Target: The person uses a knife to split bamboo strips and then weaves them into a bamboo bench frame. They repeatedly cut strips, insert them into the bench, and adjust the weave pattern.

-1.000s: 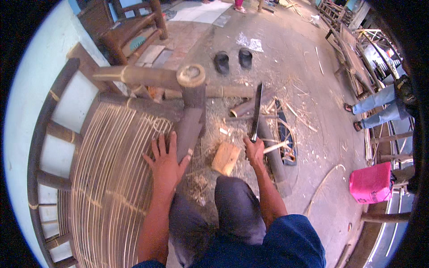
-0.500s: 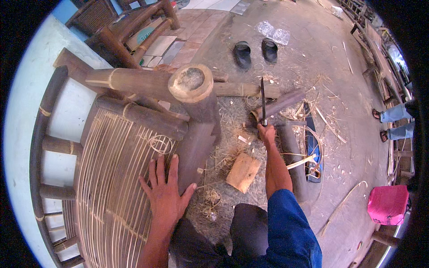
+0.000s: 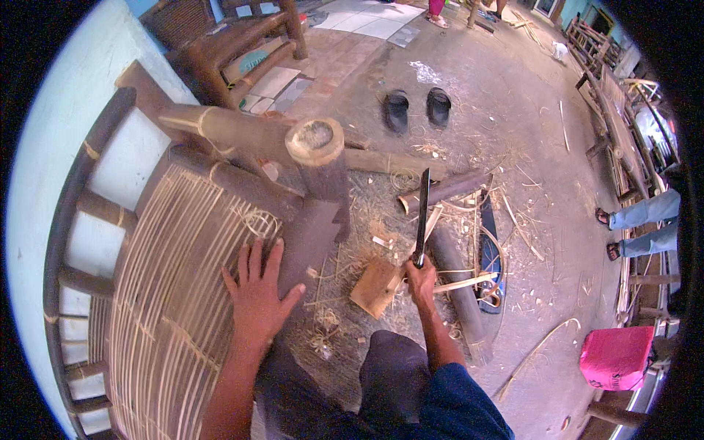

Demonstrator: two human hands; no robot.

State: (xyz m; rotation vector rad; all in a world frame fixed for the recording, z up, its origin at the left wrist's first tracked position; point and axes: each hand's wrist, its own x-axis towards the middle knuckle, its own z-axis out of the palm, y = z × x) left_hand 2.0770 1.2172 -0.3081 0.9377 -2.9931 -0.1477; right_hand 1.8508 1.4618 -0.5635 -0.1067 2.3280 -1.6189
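Bamboo makes up the big chair point(image 3: 139, 242) that lies on its side at the left, with a curved dark frame and a seat of thin pale strips. The person's left hand point(image 3: 257, 293) lies flat on those strips near the seat's edge, fingers spread wide, gripping nothing. Just past the fingers, a thick brown chair leg point(image 3: 317, 158) points up toward the camera, so its round cut end shows. On the ground to the right of that leg sit dry shavings point(image 3: 370, 220) and a small wooden block point(image 3: 375, 287). The right hand point(image 3: 420, 279) is just beside the block, closed tight around the handle of a long dark knife point(image 3: 422, 213). The blade points up and away from the person, over the shavings. Near its tip lies a short bamboo tube point(image 3: 447, 191), and more dark poles lie to the right of the hand. Farther back, two black sandals point(image 3: 416, 108) sit side by side on the gray floor. At the far right, another person's legs point(image 3: 645, 224) show, and a pink stool point(image 3: 616, 358) stands lower down.
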